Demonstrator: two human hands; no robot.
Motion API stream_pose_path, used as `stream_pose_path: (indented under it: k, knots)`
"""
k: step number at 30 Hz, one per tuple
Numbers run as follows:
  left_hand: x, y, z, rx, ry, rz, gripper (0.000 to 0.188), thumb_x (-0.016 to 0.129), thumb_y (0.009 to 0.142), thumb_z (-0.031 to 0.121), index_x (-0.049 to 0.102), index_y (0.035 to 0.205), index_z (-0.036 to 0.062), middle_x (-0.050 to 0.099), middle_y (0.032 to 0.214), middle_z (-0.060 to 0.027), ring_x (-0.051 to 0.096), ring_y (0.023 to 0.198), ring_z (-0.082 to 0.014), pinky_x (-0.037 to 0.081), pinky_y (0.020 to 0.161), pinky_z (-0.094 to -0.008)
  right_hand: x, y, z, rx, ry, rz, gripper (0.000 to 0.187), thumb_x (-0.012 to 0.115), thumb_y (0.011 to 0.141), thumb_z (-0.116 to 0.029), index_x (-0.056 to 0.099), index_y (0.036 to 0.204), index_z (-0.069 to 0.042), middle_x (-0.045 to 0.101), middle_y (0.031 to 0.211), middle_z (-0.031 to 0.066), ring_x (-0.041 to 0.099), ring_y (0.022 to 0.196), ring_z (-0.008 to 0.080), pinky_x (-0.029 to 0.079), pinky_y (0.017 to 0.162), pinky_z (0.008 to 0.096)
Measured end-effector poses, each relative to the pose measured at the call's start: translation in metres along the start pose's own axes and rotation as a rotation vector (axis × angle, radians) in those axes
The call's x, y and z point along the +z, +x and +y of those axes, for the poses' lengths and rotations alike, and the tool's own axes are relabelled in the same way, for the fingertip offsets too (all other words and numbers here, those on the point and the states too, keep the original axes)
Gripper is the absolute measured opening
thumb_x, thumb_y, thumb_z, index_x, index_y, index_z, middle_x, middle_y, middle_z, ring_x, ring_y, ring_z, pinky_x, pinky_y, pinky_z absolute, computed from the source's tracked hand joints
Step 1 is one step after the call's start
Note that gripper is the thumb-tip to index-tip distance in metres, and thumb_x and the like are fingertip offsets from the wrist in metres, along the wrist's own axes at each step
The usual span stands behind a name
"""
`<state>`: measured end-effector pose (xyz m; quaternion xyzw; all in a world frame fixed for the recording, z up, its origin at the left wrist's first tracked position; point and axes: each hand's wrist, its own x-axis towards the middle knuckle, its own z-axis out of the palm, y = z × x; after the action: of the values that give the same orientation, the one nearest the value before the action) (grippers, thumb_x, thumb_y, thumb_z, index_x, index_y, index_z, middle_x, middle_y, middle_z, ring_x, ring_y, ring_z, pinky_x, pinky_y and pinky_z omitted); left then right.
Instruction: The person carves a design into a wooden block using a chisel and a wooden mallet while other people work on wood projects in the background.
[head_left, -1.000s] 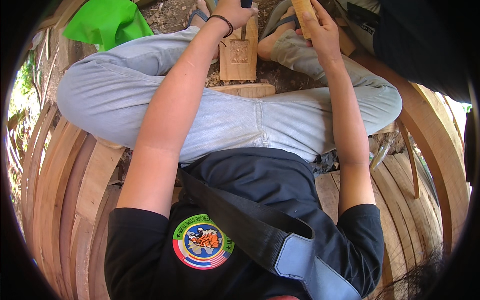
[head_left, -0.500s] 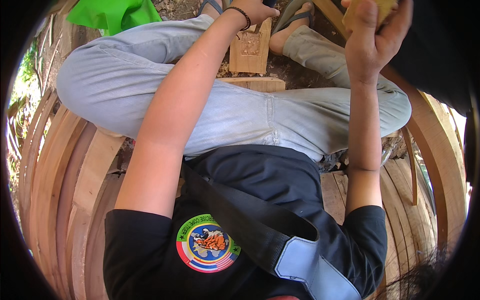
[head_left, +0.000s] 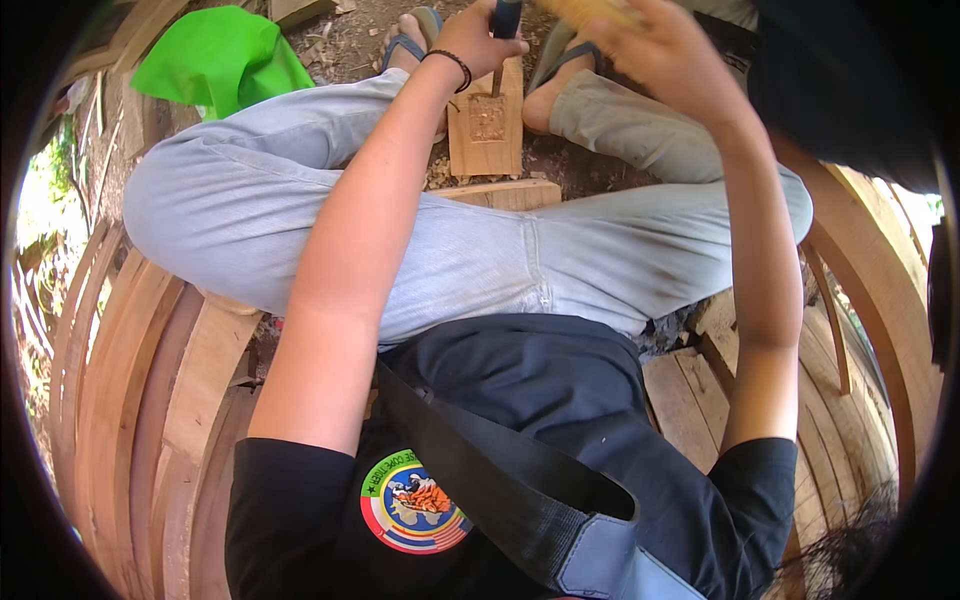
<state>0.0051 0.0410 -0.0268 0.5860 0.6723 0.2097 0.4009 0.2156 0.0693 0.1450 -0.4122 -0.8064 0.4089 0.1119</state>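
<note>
My left hand (head_left: pixel 474 42) is closed around the dark blue handle of a chisel (head_left: pixel 507 18) at the top of the view. Its narrow blade points down into a shallow, rough-cut recess in a wooden block (head_left: pixel 487 160) lying between my feet. My right hand (head_left: pixel 672 58) grips a yellowish piece of wood (head_left: pixel 590 12), smeared by motion and partly cut off by the upper edge. That piece is just right of the chisel handle; whether they touch I cannot tell.
Another light wood piece (head_left: pixel 505 195) lies between the carved block and my crossed legs. Wood chips scatter over the dirt ground. A bright green cloth or bag (head_left: pixel 225 65) sits at the far left. Planks (head_left: pixel 110 370) surround me; a dark shape (head_left: pixel 850 95) fills the upper right.
My right hand has swung left with the yellowish wood, toward the chisel. The view has shifted, so the chisel's blade and more of the carved block now show.
</note>
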Motion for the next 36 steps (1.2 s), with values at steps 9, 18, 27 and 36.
stream_pose_path:
  k: [9, 18, 27, 36]
  knots:
    - [-0.015, 0.017, -0.12, -0.501, -0.772, 0.244, 0.02, 0.07, 0.079, 0.001, 0.056, 0.092, 0.0069, 0.059, 0.074, -0.0078, 0.063, 0.062, -0.0214, 0.047, 0.041, -0.0318, 0.051, -0.02, 0.032, 0.296, 0.871, 0.396, 0.059, 0.053, 0.097, -0.015, 0.033, 0.152, -0.009, 0.06, 0.109, 0.0037, 0.057, 0.07, 0.0072, 0.047, 0.057, 0.0216]
    - [-0.035, -0.002, 0.001, -0.097, -0.122, 0.205, 0.054, 0.071, 0.083, 0.035, 0.053, 0.128, 0.0108, 0.067, 0.115, -0.0156, 0.063, 0.112, -0.0321, 0.046, 0.099, -0.0421, 0.088, -0.013, 0.083, 0.337, 0.703, 0.388, 0.055, 0.054, 0.098, -0.023, 0.039, 0.15, -0.013, 0.062, 0.089, -0.001, 0.053, 0.055, 0.0047, 0.037, 0.042, 0.0198]
    - [-0.014, 0.016, -0.006, -0.243, 0.253, 0.113, 0.062, 0.073, 0.082, 0.032, 0.049, 0.137, 0.0148, 0.065, 0.121, -0.019, 0.062, 0.111, -0.0359, 0.045, 0.099, -0.042, 0.085, -0.02, 0.075, 0.436, 0.669, 0.36, 0.057, 0.055, 0.097, -0.023, 0.037, 0.151, -0.012, 0.064, 0.089, 0.0008, 0.055, 0.055, 0.0059, 0.039, 0.042, 0.0199]
    - [0.022, 0.069, -0.071, -0.066, -0.26, 0.077, 0.047, 0.073, 0.082, 0.013, 0.053, 0.123, 0.0021, 0.067, 0.11, -0.0124, 0.064, 0.097, -0.0222, 0.052, 0.084, -0.0368, 0.094, -0.021, 0.083, 0.401, 0.592, 0.278, 0.058, 0.054, 0.096, -0.021, 0.038, 0.15, -0.01, 0.063, 0.083, 0.002, 0.056, 0.056, 0.0078, 0.042, 0.045, 0.0221]
